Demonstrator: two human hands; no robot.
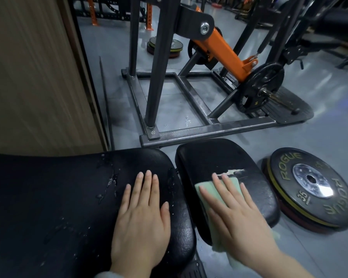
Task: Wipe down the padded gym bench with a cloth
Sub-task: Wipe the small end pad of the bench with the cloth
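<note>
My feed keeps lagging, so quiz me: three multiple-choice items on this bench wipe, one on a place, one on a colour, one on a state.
1. Where does the cloth lie?
A. On the larger pad
B. On the smaller pad, under the right hand
C. On the floor

2. What colour is the cloth?
A. Pale green
B. Red
C. Dark blue

3. How does the left hand lie?
A. Curled round the cloth
B. Lifted off the bench
C. Flat, fingers straight, on the larger pad

Answers:
1 B: the cloth shows under the right hand's fingers on the smaller pad, beside the torn patch.
2 A: its visible part is light green against the black padding.
3 C: the palm rests on the black pad and holds nothing.
</note>
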